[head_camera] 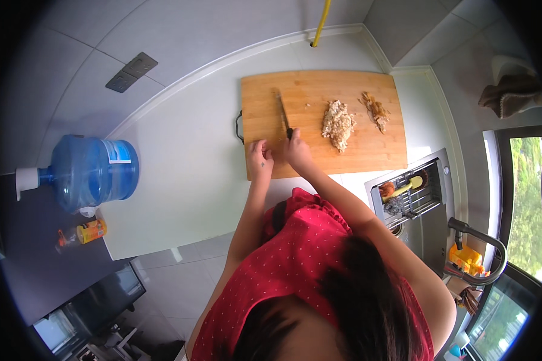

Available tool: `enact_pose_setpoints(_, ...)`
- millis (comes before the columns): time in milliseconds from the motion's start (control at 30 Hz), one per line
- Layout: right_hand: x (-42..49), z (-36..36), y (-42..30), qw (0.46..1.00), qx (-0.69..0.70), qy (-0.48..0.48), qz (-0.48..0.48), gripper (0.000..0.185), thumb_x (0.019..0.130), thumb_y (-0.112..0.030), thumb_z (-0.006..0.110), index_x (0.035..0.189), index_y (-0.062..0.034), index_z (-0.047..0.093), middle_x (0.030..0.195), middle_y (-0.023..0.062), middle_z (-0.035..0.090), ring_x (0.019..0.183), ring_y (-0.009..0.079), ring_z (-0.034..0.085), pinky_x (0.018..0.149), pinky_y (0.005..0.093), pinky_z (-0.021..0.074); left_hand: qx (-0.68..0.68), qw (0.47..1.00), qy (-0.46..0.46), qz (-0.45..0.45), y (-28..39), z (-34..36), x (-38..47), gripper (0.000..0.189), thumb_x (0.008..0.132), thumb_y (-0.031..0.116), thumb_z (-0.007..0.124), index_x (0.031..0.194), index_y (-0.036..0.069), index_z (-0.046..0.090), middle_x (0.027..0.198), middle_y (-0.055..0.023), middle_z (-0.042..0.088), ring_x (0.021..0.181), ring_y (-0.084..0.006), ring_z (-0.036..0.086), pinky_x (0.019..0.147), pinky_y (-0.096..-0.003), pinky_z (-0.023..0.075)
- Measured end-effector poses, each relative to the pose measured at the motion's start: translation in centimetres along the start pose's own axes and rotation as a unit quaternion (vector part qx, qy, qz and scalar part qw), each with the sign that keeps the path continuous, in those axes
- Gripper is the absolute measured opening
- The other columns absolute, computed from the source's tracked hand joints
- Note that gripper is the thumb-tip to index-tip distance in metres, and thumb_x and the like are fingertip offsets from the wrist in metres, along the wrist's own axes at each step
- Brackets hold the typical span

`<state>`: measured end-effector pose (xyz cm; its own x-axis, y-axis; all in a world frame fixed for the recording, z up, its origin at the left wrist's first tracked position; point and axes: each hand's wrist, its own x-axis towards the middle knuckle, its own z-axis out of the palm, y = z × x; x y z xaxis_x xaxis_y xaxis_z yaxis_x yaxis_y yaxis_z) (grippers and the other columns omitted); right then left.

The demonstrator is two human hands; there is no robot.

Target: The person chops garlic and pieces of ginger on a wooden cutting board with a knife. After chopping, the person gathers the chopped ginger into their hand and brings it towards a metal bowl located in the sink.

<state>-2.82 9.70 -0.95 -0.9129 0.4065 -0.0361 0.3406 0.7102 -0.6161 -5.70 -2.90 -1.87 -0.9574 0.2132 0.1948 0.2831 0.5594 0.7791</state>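
Observation:
My right hand [297, 150] grips the dark handle of a kitchen knife [282, 108], whose blade points away from me over the left part of a wooden cutting board [293, 83]. My left hand [260, 158] rests at the board's near-left part with its fingers curled down; whether anything lies beneath them is hidden. A pile of finely chopped pale brown food [338, 126] sits right of the knife. Further right is a smaller heap of brown peelings or scraps [376, 112]. One small crumb lies between the knife and the pile.
To the right is a steel sink [427, 243] with a rack [408, 198] holding a yellow-handled brush and scourers, beside a curved faucet [497, 243]. On the left lie a blue water jug [95, 173] and a yellow-labelled bottle [91, 231]. A yellow pipe [320, 22] rises behind the board.

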Motion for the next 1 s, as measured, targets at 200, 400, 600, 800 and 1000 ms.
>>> enact_pose_setpoints(200, -3.3, -3.8, 3.5, 0.957, 0.192, -0.004, 0.218, 0.03, 0.092, -0.021, 0.046, 0.101, 0.0009, 0.028, 0.054, 0.0185, 0.054, 0.038, 0.0276, 0.055, 0.032, 0.0369, 0.045, 0.053, 0.995, -0.022, 0.082, 1.2, 1.9, 0.7, 0.033, 0.072, -0.007, 0.062, 0.104, 0.002, 0.058, 0.097, -0.0133, 0.055, 0.078, -0.0262, 0.06, 0.069, -0.0329, 0.0508)
enact_pose_setpoints(400, -6.6, -5.8, 4.6, 0.956, 0.238, -0.028, 0.172, 0.023, 0.093, -0.017, 0.046, 0.099, -0.0021, 0.031, 0.05, 0.014, 0.051, 0.036, 0.0231, 0.052, 0.031, 0.0346, 0.0432, -0.131, 0.986, -0.074, 0.067, 2.0, 3.6, 1.0, 0.024, 0.08, -0.005, 0.055, 0.103, 0.002, 0.059, 0.092, -0.0116, 0.062, 0.08, -0.026, 0.062, 0.067, -0.033, 0.0518)
enact_pose_setpoints(600, -7.5, -4.6, 3.9, 0.98, 0.138, -0.14, -0.016, 0.025, 0.089, -0.018, 0.05, 0.105, -0.0039, 0.038, 0.074, 0.0296, 0.059, 0.072, 0.0492, 0.056, 0.064, 0.0527, 0.0459, -0.133, 0.99, 0.026, -0.025, -0.1, 0.6, 0.4, 0.027, 0.085, -0.004, 0.051, 0.11, 0.004, 0.058, 0.093, -0.0103, 0.064, 0.079, -0.0193, 0.063, 0.067, -0.0293, 0.0516)
enact_pose_setpoints(800, -7.2, -4.4, 4.5, 0.983, 0.059, -0.176, -0.004, 0.032, 0.089, -0.023, 0.048, 0.112, -0.003, 0.037, 0.076, 0.0309, 0.059, 0.073, 0.0488, 0.057, 0.064, 0.0549, 0.0451, -0.101, 0.994, 0.004, -0.053, -1.6, -0.8, -0.3, 0.028, 0.078, -0.007, 0.058, 0.104, 0.003, 0.057, 0.089, -0.0107, 0.061, 0.075, -0.0187, 0.061, 0.066, -0.0285, 0.0518)
enact_pose_setpoints(1000, -7.3, -7.8, 8.6, 0.992, 0.091, -0.028, 0.077, 0.031, 0.089, -0.021, 0.049, 0.112, -0.0025, 0.038, 0.068, 0.0298, 0.057, 0.062, 0.0477, 0.057, 0.055, 0.0539, 0.0448, -0.067, 0.997, -0.041, -0.023, -0.7, 0.7, -0.5, 0.028, 0.073, -0.01, 0.06, 0.099, 0.002, 0.059, 0.087, -0.0095, 0.058, 0.071, -0.0176, 0.059, 0.062, -0.0275, 0.0512)
